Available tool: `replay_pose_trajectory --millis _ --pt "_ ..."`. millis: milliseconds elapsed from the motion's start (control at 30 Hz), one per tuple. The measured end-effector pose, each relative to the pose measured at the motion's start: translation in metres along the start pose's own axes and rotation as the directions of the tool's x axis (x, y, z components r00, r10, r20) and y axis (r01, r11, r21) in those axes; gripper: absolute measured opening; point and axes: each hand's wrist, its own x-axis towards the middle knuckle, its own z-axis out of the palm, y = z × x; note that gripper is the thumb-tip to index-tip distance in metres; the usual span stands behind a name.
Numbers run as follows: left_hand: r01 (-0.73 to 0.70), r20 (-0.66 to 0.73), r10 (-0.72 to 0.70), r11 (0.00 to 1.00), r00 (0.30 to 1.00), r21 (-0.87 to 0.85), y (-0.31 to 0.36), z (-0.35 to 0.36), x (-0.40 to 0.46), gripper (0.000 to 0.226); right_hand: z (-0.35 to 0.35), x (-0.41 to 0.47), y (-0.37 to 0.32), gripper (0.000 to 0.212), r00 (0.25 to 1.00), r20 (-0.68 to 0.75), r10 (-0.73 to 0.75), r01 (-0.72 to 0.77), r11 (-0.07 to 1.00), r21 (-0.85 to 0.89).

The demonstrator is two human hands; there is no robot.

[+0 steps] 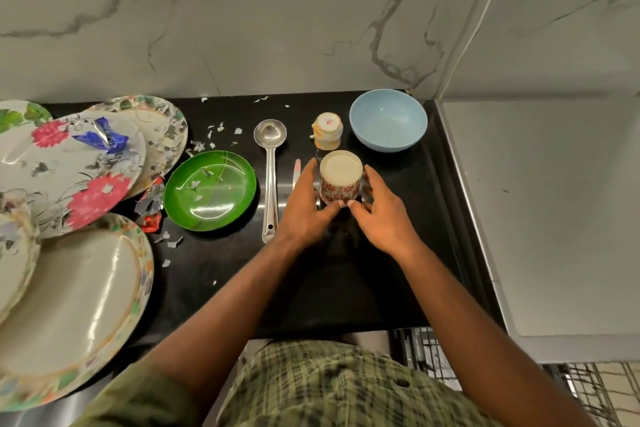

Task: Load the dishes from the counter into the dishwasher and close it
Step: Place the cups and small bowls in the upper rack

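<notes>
An upside-down white cup with red flowers (340, 177) stands on the black counter (346, 281). My left hand (306, 208) and my right hand (382, 215) hold it from either side, fingertips meeting at its lower front. Behind it stands a second upturned cup with orange marks (327, 131), and beside that a light blue bowl (388, 124). A steel ladle (270, 170) lies left of my hands, then a green plate (210, 190). Floral plates (69, 170) are piled at the left. The dishwasher rack (585, 388) shows at the bottom right.
A small utensil with a pale handle (296, 172) lies between ladle and cup. Foil wrappers (150, 204) and paper scraps litter the counter's left half. A steel surface (561, 218) adjoins the counter on the right. A marble wall stands behind.
</notes>
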Motion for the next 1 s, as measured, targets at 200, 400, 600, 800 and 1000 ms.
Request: replay_pose_trajectory --millis 200,400,600,800,1000 --pt "-0.077 0.014 0.078 0.997 0.997 -0.011 -0.005 0.003 0.014 0.069 0.013 0.005 -0.001 0.074 0.996 -0.078 0.037 -0.037 0.999 0.008" --pt "-0.077 0.025 0.077 0.997 0.997 0.006 -0.011 0.007 0.001 0.071 0.014 -0.017 0.009 0.071 0.990 -0.137 -0.023 0.024 1.000 0.004" --pt "-0.060 0.060 0.060 0.998 0.996 -0.012 -0.003 0.020 -0.014 0.075 0.002 -0.043 0.021 0.070 0.982 -0.183 -0.037 0.040 0.999 0.012" --pt "-0.100 0.180 0.103 0.995 0.978 -0.026 0.020 0.043 -0.024 0.075 -0.021 -0.076 0.040 0.070 0.962 -0.271 -0.020 0.029 0.999 0.027" --pt "-0.174 0.327 0.177 0.984 0.928 -0.039 0.044 0.088 -0.035 0.076 -0.049 -0.119 0.071 0.070 0.922 -0.385 0.051 -0.038 0.998 0.043"
